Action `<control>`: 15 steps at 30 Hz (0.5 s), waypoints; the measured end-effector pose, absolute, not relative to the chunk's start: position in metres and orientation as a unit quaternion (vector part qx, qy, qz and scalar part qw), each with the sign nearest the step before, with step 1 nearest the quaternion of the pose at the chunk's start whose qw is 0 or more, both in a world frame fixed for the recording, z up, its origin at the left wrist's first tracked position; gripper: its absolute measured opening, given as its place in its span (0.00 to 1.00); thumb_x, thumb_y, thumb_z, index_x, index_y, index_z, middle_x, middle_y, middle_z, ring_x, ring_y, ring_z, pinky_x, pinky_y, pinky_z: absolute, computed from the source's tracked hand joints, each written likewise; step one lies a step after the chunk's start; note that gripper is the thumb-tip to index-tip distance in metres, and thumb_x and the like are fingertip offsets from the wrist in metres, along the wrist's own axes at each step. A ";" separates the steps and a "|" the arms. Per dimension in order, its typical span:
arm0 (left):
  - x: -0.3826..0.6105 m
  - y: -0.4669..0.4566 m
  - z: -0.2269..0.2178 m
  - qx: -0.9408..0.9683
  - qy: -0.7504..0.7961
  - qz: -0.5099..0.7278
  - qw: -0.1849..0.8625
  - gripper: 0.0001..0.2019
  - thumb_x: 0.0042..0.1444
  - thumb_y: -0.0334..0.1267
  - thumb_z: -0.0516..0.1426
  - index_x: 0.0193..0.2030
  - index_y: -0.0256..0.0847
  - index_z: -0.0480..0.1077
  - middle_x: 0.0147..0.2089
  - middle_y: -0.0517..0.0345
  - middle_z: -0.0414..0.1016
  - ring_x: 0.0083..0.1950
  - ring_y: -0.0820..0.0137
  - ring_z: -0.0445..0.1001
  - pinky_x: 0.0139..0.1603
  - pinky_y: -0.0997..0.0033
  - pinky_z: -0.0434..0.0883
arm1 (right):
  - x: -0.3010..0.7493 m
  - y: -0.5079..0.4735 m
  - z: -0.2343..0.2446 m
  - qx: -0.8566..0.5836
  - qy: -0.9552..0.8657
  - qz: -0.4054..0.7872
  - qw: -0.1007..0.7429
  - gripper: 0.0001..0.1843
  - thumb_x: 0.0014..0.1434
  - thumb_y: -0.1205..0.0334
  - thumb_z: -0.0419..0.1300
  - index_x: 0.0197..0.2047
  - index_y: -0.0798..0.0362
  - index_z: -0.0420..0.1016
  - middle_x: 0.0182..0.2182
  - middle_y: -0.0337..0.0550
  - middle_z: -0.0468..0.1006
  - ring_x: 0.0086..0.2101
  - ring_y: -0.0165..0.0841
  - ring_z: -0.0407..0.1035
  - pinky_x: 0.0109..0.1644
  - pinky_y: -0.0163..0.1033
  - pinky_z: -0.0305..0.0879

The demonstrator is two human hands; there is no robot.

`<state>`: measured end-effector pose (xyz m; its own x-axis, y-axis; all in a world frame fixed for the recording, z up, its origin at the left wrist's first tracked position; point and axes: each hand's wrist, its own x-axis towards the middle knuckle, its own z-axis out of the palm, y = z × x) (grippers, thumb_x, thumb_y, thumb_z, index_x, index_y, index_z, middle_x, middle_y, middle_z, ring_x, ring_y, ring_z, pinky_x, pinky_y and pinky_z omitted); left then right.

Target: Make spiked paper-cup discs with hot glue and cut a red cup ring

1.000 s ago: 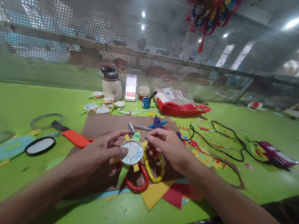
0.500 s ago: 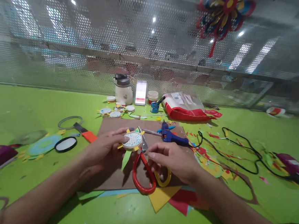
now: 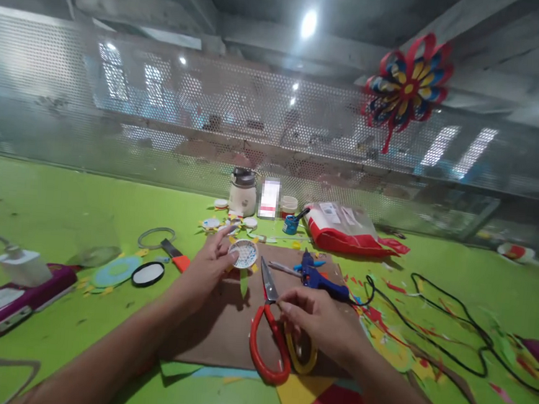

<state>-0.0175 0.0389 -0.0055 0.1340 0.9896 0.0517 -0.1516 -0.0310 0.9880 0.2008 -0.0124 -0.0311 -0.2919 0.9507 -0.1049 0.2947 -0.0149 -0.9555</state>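
Turtle ornament (image 3: 245, 255), with yellow tabs (image 3: 254, 267) and a green leaf-shaped piece (image 3: 243, 283) already attached, is pinched in the left hand (image 3: 206, 262) above the brown board (image 3: 212, 331), while near right, by the scissors (image 3: 269, 284), the right hand's (image 3: 319, 318) grip and any work left cannot be told.

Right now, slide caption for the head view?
Left hand holding a small turtle craft over brown board, right hand near scissors.

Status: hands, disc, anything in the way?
Left hand pinching patterned disc, raised. Right hand over scissors, contact unclear. Nearest clutter: blue glue gun beyond right hand.
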 end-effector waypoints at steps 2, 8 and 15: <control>-0.021 0.043 -0.007 0.508 0.419 0.518 0.545 0.38 0.58 0.36 0.60 0.73 0.45 0.48 0.36 0.61 0.75 0.29 0.70 0.77 0.29 0.73 0.74 | 0.201 -0.011 -0.033 -0.498 -0.627 0.507 0.319 0.10 0.61 0.56 0.58 0.37 0.55 0.75 0.26 0.37 0.74 0.22 0.27 0.63 0.23 0.31 0.58; -0.027 0.054 -0.016 0.508 0.424 0.515 0.544 0.39 0.53 0.32 0.63 0.71 0.42 0.53 0.34 0.59 0.75 0.28 0.71 0.75 0.25 0.76 0.70 | 0.198 -0.011 -0.038 -0.486 -0.648 0.484 0.331 0.10 0.61 0.57 0.58 0.35 0.56 0.75 0.23 0.37 0.75 0.22 0.27 0.63 0.26 0.32 0.56; -0.023 0.057 -0.025 0.520 0.409 0.497 0.562 0.39 0.53 0.32 0.62 0.71 0.44 0.54 0.34 0.57 0.75 0.27 0.68 0.74 0.25 0.72 0.70 | 0.199 -0.004 -0.044 -0.487 -0.635 0.481 0.358 0.12 0.60 0.55 0.58 0.34 0.55 0.74 0.23 0.36 0.71 0.23 0.27 0.62 0.27 0.33 0.58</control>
<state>-0.0231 0.0565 -0.0252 0.1726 0.9833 0.0570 -0.1335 -0.0340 0.9905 0.1993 -0.0043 -0.0440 -0.2696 0.9629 -0.0141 0.2754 0.0631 -0.9593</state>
